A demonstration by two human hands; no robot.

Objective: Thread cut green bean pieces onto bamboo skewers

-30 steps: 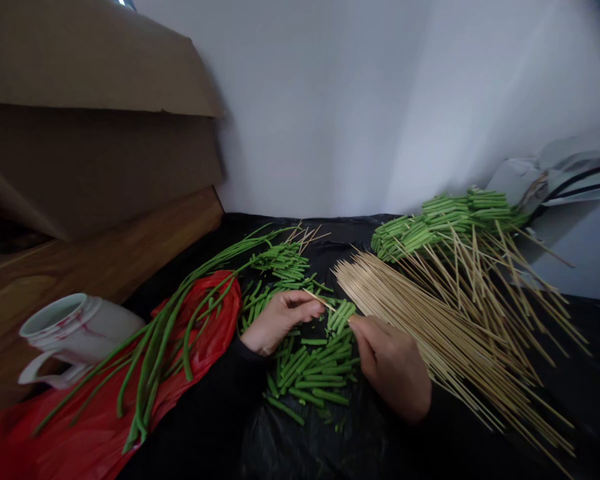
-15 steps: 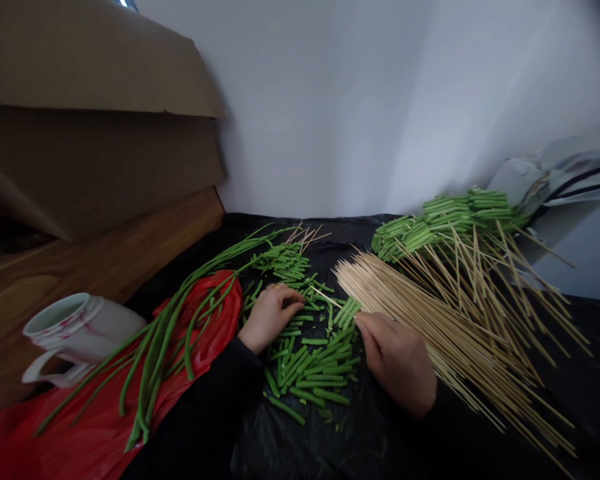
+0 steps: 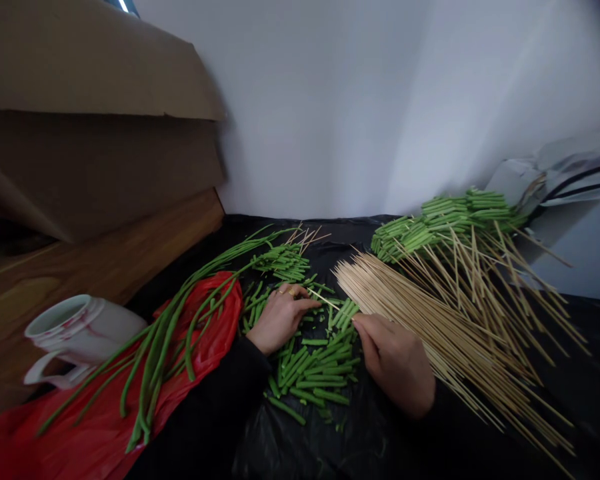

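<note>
My right hand (image 3: 397, 363) is closed in a pinch on a bamboo skewer (image 3: 324, 299). Several short green bean pieces (image 3: 346, 312) sit side by side on it, just beyond my fingertips. The bare tip points up and left toward my left hand (image 3: 284, 317), whose thumb and fingers are drawn together near that tip. Whatever those fingers hold, if anything, is hidden. Beneath both hands spreads a loose pile of cut green beans (image 3: 315, 373) on black plastic sheeting (image 3: 275, 447).
Long uncut beans (image 3: 155, 353) drape over a red plastic bag (image 3: 70, 437), with a white mug (image 3: 95, 330) beside it. Bare skewers (image 3: 430, 320) lie at right, below stacked finished bean skewers (image 3: 445, 217). More skewered beans (image 3: 283, 260) sit behind. A cardboard box (image 3: 95, 120) stands upper left.
My left hand has moved right and slightly up, closer to the skewer's tip. My right hand keeps its hold on the skewer, almost in place.
</note>
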